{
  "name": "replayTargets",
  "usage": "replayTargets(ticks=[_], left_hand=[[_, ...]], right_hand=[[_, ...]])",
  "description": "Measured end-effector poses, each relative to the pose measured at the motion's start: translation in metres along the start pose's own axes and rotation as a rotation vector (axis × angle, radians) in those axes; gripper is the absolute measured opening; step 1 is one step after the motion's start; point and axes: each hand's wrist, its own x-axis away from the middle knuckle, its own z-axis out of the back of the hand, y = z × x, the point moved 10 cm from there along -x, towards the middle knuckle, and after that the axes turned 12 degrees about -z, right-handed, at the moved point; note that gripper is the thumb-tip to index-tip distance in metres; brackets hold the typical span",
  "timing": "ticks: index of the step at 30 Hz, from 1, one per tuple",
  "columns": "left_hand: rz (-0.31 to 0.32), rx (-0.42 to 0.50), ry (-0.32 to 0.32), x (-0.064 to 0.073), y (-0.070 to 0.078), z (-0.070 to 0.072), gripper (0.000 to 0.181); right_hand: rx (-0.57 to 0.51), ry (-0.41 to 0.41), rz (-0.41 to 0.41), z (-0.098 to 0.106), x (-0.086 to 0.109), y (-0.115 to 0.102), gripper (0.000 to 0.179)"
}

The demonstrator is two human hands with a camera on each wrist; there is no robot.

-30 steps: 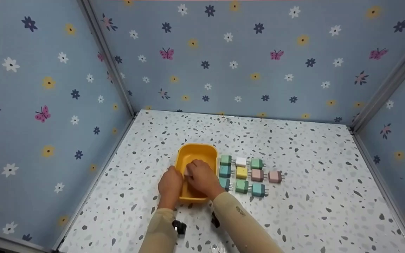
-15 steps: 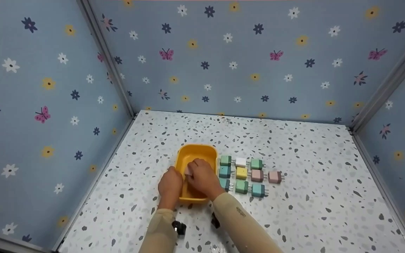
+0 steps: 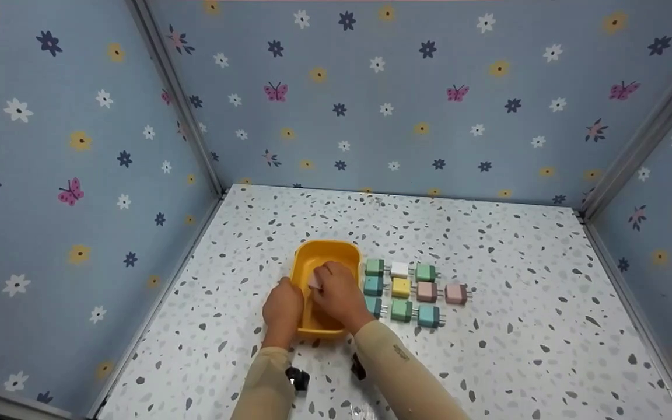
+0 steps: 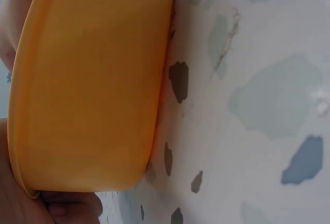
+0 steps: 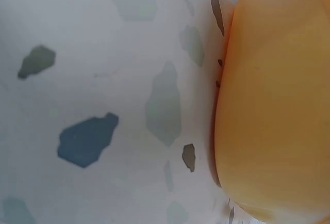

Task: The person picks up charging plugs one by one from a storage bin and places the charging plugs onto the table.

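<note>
Head view: the yellow tub (image 3: 330,256) sits on the speckled table (image 3: 517,262), its long axis running away from the person, near end by the wrists, far end toward the back wall. It's a rounded-corner oblong bin, plain orange-yellow, smooth-sided in both wrist views (image 4: 87,79) (image 5: 278,105). The left hand (image 3: 282,306) sits at the tub's left rim near the front corner, fingers curled over the edge and gripping it. The right hand (image 3: 339,294) reaches in over the tub, knuckles up, fingers bent round a small pale pinkish block (image 3: 314,282) held at the fingertips, inside the tub's outline. Which way that block points, I cannot tell; it's mostly hidden. Just right of the tub, the plug blocks (image 3: 415,291) lie in neat rows: green, teal, white, yellow, pink, prongs pointing right. Both forearms come up from the bottom edge in tan sleeves (image 3: 394,373).
</note>
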Motion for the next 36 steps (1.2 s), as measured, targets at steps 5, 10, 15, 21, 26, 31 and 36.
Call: replayTargets(ticks=[5,10,15,21,26,31,36], left_hand=[[0.016,-0.011,-0.023,-0.001,0.0,-0.002,0.024],[0.014,-0.015,-0.03,-0.002,0.0,-0.002,0.025],[0.016,-0.015,-0.028,-0.002,-0.001,-0.002,0.027],[0.007,-0.011,-0.02,-0.003,0.0,-0.002,0.028],[0.01,-0.005,-0.017,-0.002,-0.001,-0.002,0.027],[0.014,0.006,-0.028,-0.002,-0.001,-0.003,0.027],[0.029,0.005,-0.051,-0.001,-0.002,-0.004,0.028]], right_hand=[[-0.015,0.012,-0.005,0.002,-0.001,0.0,0.025],[-0.039,0.012,-0.05,0.003,0.0,0.005,0.029],[-0.061,0.024,-0.078,0.004,0.001,0.007,0.032],[-0.082,0.075,-0.088,0.011,0.001,0.009,0.034],[-0.095,0.131,-0.056,0.017,0.002,0.007,0.035],[-0.099,0.205,-0.015,0.023,0.003,0.005,0.033],[-0.125,0.184,-0.069,0.022,0.003,0.011,0.035]])
